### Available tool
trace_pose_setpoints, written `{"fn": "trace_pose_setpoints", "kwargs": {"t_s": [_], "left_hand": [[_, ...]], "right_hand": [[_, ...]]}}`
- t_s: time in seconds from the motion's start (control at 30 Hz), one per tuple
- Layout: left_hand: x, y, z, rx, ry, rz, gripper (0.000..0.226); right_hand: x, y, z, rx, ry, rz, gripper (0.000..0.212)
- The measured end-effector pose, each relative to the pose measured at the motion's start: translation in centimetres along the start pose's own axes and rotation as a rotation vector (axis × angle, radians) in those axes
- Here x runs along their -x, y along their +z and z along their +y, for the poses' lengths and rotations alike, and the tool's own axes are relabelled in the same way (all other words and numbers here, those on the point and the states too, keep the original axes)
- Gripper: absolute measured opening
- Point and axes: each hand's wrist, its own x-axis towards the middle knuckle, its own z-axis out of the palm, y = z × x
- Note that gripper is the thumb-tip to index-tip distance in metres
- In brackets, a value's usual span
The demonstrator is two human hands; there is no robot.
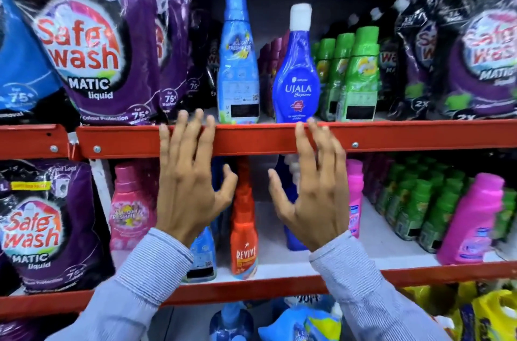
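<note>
The left hand (187, 187) was raised with its back to the camera, fingers straight and fanned apart, thumb swung inward, holding nothing. The right hand (310, 195) mirrored it just beside, equally spread and empty. Both sets of fingertips lay across the red shelf rail (251, 138); whether they pressed on it or only passed in front could not be told.

Just above the left fingertips, a little to their right, stood the light-blue bottle (237, 66), upright at the front of the upper shelf. Directly above the right fingertips stood the Ujala bottle (297, 80), also upright, close beside the first but apart from it. Neither hand touched either bottle.

The step in hand looked like the reach to these two front bottles, with no grip made. The next move would call for each hand to rise clear of the rail and curl round its bottle at the wide lower body. Both are tall and narrow, so a high grip or a knock could tip them into the green bottles (358, 75) to the right of the right hand.

Both forearms, in pale striped sleeves (145, 284), climbed steeply from the bottom edge and leaned slightly toward each other, wrists straight. Behind the gap between the thumbs stood a red Revive bottle (244, 228) on the lower shelf. A purple pouch (95, 41) sat up and to the left of the left hand.
</note>
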Motion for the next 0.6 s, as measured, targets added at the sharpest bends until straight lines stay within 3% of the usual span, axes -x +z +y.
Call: {"fn": "trace_pose_setpoints", "kwargs": {"t_s": [0.23,0.6], "left_hand": [[-1.6,1.5,3.4,-0.058,0.08,-0.056,0.079],[-1.9,2.1,3.8,-0.09,0.077,0.004,0.073]], "right_hand": [[-7.3,0.2,0.9,0.098,0.112,-0.024,0.083],[-11.2,1.9,0.6,-0.028,0.262,-0.083,0.101]]}}
